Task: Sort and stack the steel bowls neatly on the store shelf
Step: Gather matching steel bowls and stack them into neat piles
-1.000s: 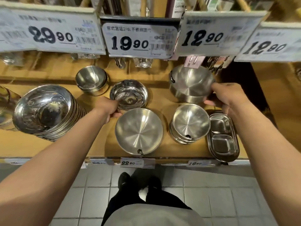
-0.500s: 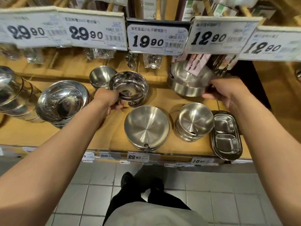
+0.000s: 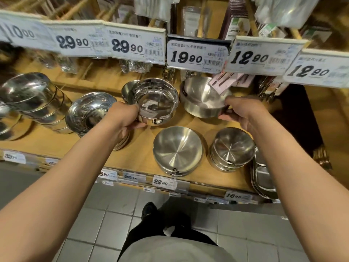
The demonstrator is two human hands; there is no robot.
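Observation:
My left hand (image 3: 123, 120) grips the near rim of a shiny steel bowl (image 3: 156, 100), held above the wooden shelf (image 3: 143, 137). My right hand (image 3: 243, 114) grips the near right edge of a brushed steel bowl stack (image 3: 202, 100) at the back of the shelf. In front stand a wide brushed bowl stack (image 3: 177, 150) and a smaller bowl stack (image 3: 233, 148). Left of my left hand sits a tilted stack of polished bowls (image 3: 88, 110), partly hidden by my wrist. A small bowl (image 3: 127, 89) peeks out behind the held one.
Larger steel bowls (image 3: 32, 103) lie stacked on their sides at far left. Divided steel trays (image 3: 262, 176) sit at the shelf's right front. Price tags (image 3: 196, 54) hang from the upper shelf just above the bowls, with cutlery packs (image 3: 226, 81) dangling. Grey tiled floor (image 3: 113, 220) below.
My left hand has lifted the shiny bowl off the shelf and brought it up and back. My right hand has kept hold of the rear brushed stack. The view has shifted left.

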